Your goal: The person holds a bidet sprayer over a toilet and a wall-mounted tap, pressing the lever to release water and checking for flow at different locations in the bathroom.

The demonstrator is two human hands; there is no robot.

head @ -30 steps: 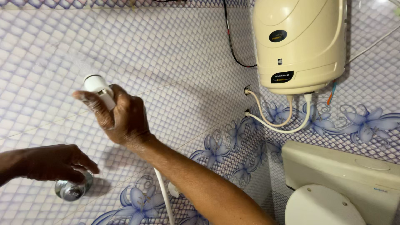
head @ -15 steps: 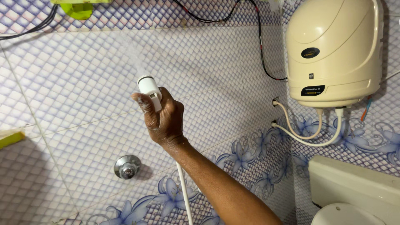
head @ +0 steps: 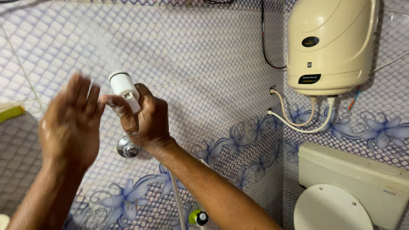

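Holding the white hand sprayer (head: 124, 88) in your right hand (head: 147, 121), you point its nozzle up and to the left, and a thin spray of water already goes toward the tiled wall (head: 200, 55). So the water is on and the sprayer is in use. Your left hand (head: 70, 123) is open with the fingers spread, just left of the sprayer, wet-looking and a little blurred; it holds nothing. The round metal valve (head: 128, 148) sits on the wall just below the sprayer, and nobody touches it now. The white hose (head: 178, 204) hangs down below the sprayer. Well to the right of the sprayer are the cream water heater (head: 330, 42) and the toilet tank (head: 353, 179). I judge the rinsing is under way; closing the valve is not yet done.
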